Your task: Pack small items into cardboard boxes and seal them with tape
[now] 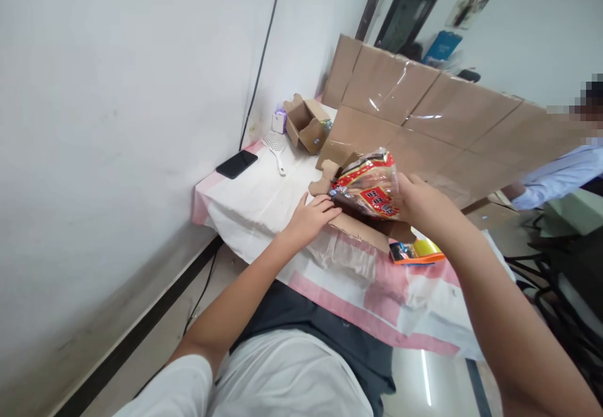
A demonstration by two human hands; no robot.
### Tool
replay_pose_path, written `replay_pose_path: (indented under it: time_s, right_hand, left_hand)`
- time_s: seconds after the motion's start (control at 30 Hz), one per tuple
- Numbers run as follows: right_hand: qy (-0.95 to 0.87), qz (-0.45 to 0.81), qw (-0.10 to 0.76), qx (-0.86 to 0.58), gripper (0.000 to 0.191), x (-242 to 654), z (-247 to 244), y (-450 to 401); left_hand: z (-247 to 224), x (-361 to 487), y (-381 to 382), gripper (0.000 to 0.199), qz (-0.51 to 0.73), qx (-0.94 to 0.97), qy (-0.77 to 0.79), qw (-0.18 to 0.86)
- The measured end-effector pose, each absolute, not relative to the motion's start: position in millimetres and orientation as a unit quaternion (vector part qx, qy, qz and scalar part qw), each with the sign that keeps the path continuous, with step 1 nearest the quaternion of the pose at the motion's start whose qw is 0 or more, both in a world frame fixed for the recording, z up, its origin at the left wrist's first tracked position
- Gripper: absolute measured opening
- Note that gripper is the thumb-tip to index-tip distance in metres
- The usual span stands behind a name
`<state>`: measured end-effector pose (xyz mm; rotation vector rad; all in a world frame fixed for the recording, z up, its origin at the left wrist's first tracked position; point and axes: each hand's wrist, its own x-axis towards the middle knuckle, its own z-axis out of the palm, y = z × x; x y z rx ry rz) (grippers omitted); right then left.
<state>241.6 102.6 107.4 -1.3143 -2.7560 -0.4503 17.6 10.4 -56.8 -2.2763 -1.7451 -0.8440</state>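
My right hand [415,200] is closed on the right end of a food packet [370,184] in clear, red and gold plastic. The packet is tilted over an open cardboard box [360,231], partly inside its mouth. At the box's near left edge lies my left hand [313,217], fingers stretched out and touching the cardboard, thumb apart. The packet and the near flap hide the inside of the box. Right of the box, a flat orange, yellow and black package [417,252] rests on the cloth, partly behind my right forearm.
A black phone [237,164], a white hairbrush [276,149], a small purple-and-white box [279,121] and a second open carton [308,129] lie by the wall. A tall cardboard screen [424,112] stands along the table's far side. Another person's sleeve [563,177] shows beyond it.
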Motion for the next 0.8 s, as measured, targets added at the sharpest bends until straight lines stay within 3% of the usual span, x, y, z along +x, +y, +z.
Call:
replay_pose_path:
  time_s: [0.2, 0.4, 0.6, 0.7, 0.8]
  right_hand:
    - [-0.896, -0.135, 0.079, -0.417, 0.028, 229.8, 97.0, 106.8]
    - [-0.851, 0.059, 0.382, -0.356, 0.032, 270.9, 58.5, 112.6]
    - [-0.549, 0.259, 0.723, -0.329, 0.051, 316.2, 16.1, 85.9]
    - [-0.433, 0.303, 0.797, -0.291, 0.061, 334.2, -3.8, 78.2]
    - [-0.353, 0.329, 0.826, -0.292, 0.053, 344.6, -33.5, 82.9]
  left_hand:
    - [-62.8, 12.0, -1.1, 0.050, -0.268, -0.745, -0.607, 0.064]
    - [-54.0, 7.3, -11.8, 0.049, -0.227, -0.764, -0.600, 0.064]
    - [-29.4, 8.3, -26.2, 0.048, -0.136, -0.767, -0.627, 0.006]
    - [-12.7, 13.6, -25.9, 0.060, -0.092, -0.742, -0.663, -0.020]
    - [6.3, 27.7, -12.1, 0.048, -0.062, -0.705, -0.707, 0.006]
